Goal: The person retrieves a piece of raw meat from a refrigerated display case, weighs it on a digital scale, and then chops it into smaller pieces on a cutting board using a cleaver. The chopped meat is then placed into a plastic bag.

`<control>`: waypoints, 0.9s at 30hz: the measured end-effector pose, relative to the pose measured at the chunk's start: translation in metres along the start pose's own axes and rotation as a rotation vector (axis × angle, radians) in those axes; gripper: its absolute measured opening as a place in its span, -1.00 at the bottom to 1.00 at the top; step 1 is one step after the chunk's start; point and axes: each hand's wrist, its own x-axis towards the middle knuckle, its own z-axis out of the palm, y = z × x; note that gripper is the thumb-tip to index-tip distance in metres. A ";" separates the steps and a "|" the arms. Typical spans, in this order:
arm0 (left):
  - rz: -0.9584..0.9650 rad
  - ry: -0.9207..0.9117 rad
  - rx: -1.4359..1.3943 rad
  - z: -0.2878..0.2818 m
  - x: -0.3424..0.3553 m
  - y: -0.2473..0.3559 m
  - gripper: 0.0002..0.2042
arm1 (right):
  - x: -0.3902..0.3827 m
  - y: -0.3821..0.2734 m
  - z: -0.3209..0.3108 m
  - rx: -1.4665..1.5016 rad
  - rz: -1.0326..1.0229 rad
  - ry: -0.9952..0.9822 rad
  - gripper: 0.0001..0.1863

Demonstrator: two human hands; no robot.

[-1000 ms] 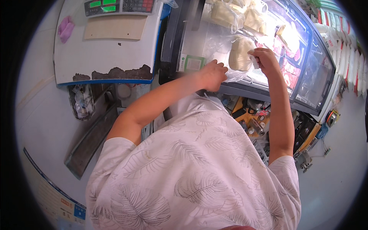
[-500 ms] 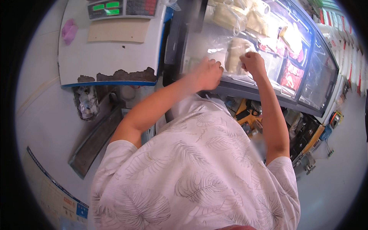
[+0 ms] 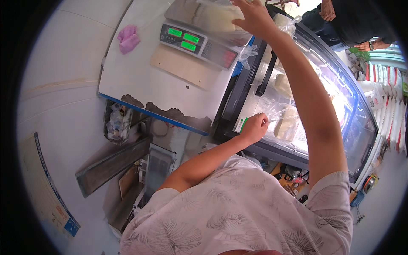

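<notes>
At the near left of the display case [image 3: 229, 87], the fingers of my left hand [image 3: 255, 128] are closed on the edge of a clear plastic bag [image 3: 276, 111]. Inside that bag lies a pale, oblong block [image 3: 287, 124], resting in the case. My right hand [image 3: 256, 19] is stretched far forward over the right end of a digital scale [image 3: 180, 41], thumb and fingers apart. Just beside its fingers, a clear bag with a pale lump [image 3: 219, 18] rests on the scale's pan. Whether the fingertips touch that bag I cannot tell.
A pink cloth [image 3: 128, 39] lies on the white, chipped table [image 3: 140, 80] at left. More bagged pale blocks [image 3: 283, 86] sit in the lit case. Across it stands another person [image 3: 361, 23], hands showing. Stacked white bags [image 3: 393, 114] line the right side.
My right hand has left the bagged block in the case and swung forward and left to the scale, its fingers spreading. My left hand stays by the bag. The whole view has shifted.
</notes>
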 end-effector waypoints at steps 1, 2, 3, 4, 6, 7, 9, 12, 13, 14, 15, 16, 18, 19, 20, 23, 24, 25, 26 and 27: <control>-0.023 -0.016 -0.015 0.003 0.001 0.002 -0.86 | 0.015 0.017 0.009 -0.046 -0.009 -0.086 -0.79; -0.044 -0.044 -0.031 0.004 0.001 0.005 -0.86 | 0.020 0.038 0.014 -0.114 -0.038 -0.193 -0.78; -0.052 -0.059 -0.042 0.002 0.002 0.010 -0.85 | 0.017 0.049 0.015 -0.170 -0.068 -0.307 -0.77; -0.062 0.003 -0.062 0.008 0.003 -0.003 -0.84 | 0.025 0.038 0.010 -0.110 -0.062 -0.361 -0.76; -0.147 -0.001 -0.296 0.015 0.008 -0.017 -0.83 | 0.027 0.019 -0.036 -0.021 -0.004 -0.471 -0.73; -0.313 -0.056 -0.453 0.015 0.011 -0.023 -0.82 | 0.010 0.011 -0.052 0.067 0.113 -0.497 -0.74; -0.551 -0.062 -0.740 0.007 0.020 -0.023 -0.78 | -0.018 -0.047 -0.117 0.186 0.331 -0.549 -0.72; -0.494 -0.047 -0.677 0.015 0.024 -0.017 -0.78 | -0.066 -0.039 -0.173 0.179 0.540 -0.676 -0.70; -0.419 0.011 -0.526 0.018 0.025 -0.016 -0.79 | -0.089 -0.047 -0.193 0.245 0.659 -0.649 -0.72; -0.342 0.066 -0.375 0.021 0.026 -0.014 -0.79 | -0.116 -0.066 -0.216 0.312 0.779 -0.617 -0.74; -0.259 0.113 -0.220 0.025 0.024 -0.009 -0.79 | -0.149 -0.077 -0.232 0.462 0.897 -0.544 -0.78; -0.241 0.165 -0.219 0.027 0.023 0.001 -0.78 | -0.180 -0.086 -0.242 0.618 1.002 -0.467 -0.81; -0.205 0.274 -0.212 0.030 0.023 0.026 -0.78 | -0.229 -0.101 -0.258 0.759 1.268 -0.443 -0.80; -0.188 0.261 -0.182 0.030 0.024 0.029 -0.82 | -0.250 -0.111 -0.261 0.758 1.369 -0.425 -0.80; -0.144 0.279 -0.184 0.031 0.023 0.036 -0.82 | -0.268 -0.119 -0.262 0.748 1.468 -0.410 -0.80; 0.022 0.271 -0.115 0.034 0.014 0.048 -0.84 | -0.334 -0.123 -0.240 0.948 1.610 -0.217 -0.81; 0.045 0.254 -0.084 0.037 0.009 0.052 -0.85 | -0.343 -0.123 -0.230 0.975 1.653 -0.168 -0.82; 0.068 0.241 -0.052 0.038 0.002 0.057 -0.86 | -0.350 -0.123 -0.219 1.050 1.671 -0.102 -0.82; 0.091 0.229 -0.019 0.039 -0.005 0.062 -0.87 | -0.354 -0.122 -0.208 1.125 1.686 -0.038 -0.82; 0.144 0.227 0.038 0.039 -0.012 0.059 -0.87 | -0.358 -0.121 -0.195 1.203 1.697 0.024 -0.82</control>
